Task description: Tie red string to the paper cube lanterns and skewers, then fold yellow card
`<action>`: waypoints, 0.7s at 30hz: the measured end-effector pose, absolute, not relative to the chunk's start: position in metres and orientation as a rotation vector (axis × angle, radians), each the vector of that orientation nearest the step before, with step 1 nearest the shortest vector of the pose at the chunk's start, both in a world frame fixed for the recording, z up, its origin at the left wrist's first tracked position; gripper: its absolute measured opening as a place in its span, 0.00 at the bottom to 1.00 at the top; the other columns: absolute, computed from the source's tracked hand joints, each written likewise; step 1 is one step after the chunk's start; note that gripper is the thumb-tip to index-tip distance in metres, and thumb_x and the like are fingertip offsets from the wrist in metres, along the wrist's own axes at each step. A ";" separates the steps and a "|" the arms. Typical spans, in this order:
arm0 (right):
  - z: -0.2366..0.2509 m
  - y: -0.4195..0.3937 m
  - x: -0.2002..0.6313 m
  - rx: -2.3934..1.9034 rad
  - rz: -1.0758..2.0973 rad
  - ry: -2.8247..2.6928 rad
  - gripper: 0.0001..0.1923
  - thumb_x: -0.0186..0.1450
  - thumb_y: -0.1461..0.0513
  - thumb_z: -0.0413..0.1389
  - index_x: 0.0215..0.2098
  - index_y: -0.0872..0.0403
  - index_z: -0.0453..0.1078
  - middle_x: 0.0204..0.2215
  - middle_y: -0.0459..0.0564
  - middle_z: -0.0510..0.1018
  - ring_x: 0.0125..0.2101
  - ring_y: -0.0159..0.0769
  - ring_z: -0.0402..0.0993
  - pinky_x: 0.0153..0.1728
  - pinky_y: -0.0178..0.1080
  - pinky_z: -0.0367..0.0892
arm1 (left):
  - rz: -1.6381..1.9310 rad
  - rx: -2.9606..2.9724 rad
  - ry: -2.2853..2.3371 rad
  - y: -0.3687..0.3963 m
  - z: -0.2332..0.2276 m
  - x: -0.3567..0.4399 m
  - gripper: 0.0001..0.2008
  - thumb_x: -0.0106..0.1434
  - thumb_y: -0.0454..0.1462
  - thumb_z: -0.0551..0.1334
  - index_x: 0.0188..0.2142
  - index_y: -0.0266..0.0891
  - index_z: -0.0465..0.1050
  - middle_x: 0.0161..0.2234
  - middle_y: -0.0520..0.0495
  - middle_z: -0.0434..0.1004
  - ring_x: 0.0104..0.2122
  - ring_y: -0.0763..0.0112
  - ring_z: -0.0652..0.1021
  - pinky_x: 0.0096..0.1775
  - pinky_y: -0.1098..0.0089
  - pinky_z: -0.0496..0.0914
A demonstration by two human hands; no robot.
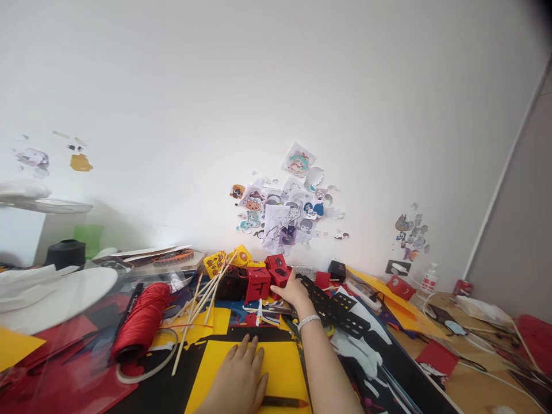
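Observation:
My left hand (pixel 240 374) lies flat, fingers apart, on a yellow paper sheet (pixel 280 368) near the table's front edge. A red pencil (pixel 284 402) lies on that sheet beside it. My right hand (pixel 294 292), with a silver bracelet at the wrist, reaches forward to a cluster of small red paper boxes (pixel 264 279); its fingers touch the red box at the right of the cluster. Whether it grips that box is hidden by the hand's back. Yellow patterned boxes (pixel 225 260) and a black box (pixel 232 284) stand just behind and left.
A red cord spool (pixel 142 322) and several wooden sticks (pixel 194 316) lie at left. Black punched card pieces (pixel 336 307) lie at right. A white plate (pixel 56 293), clear plastic, a small bottle (pixel 429 280), cables and stickers on the wall (pixel 284 213) surround the table.

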State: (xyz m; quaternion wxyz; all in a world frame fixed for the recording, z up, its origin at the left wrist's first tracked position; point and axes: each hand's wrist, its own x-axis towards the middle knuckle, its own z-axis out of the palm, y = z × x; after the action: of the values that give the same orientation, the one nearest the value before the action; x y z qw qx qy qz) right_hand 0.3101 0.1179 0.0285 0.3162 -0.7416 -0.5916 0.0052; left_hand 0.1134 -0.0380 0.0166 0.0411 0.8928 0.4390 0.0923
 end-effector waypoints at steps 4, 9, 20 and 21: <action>0.043 0.113 0.305 -1.986 -0.114 -1.594 0.33 0.53 0.55 0.59 0.55 0.57 0.60 0.47 0.65 0.70 0.46 0.53 0.67 0.42 0.46 0.62 | 0.269 2.714 1.358 -0.040 0.022 0.114 0.25 0.61 0.40 0.48 0.55 0.31 0.63 0.58 0.34 0.57 0.58 0.50 0.59 0.55 0.51 0.58; 0.049 0.115 0.302 -1.892 -0.271 -1.681 0.16 0.63 0.66 0.46 0.46 0.52 0.71 0.46 0.56 0.73 0.49 0.43 0.64 0.46 0.40 0.58 | 0.265 2.703 1.381 -0.042 0.025 0.114 0.25 0.60 0.40 0.48 0.55 0.33 0.63 0.58 0.35 0.57 0.58 0.51 0.59 0.55 0.52 0.57; 0.048 0.126 0.320 -1.860 -0.279 -1.731 0.10 0.60 0.66 0.51 0.33 0.54 0.75 0.37 0.54 0.76 0.38 0.38 0.71 0.40 0.33 0.60 | 0.274 2.689 1.386 -0.043 0.021 0.115 0.24 0.61 0.39 0.48 0.55 0.32 0.62 0.58 0.34 0.56 0.58 0.50 0.58 0.55 0.51 0.57; 0.048 0.126 0.321 -1.857 -0.274 -1.731 0.09 0.60 0.66 0.52 0.34 0.55 0.75 0.37 0.54 0.76 0.38 0.38 0.71 0.40 0.33 0.60 | 0.273 2.688 1.390 -0.043 0.020 0.115 0.24 0.61 0.39 0.48 0.55 0.32 0.62 0.58 0.34 0.56 0.58 0.50 0.58 0.55 0.51 0.57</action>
State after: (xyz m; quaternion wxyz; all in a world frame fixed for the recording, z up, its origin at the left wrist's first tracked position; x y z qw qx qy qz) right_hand 0.3212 0.1257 0.0480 0.2897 -0.6961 -0.6488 -0.1025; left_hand 0.1146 -0.0429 0.0203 0.0517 0.8835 0.4569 0.0896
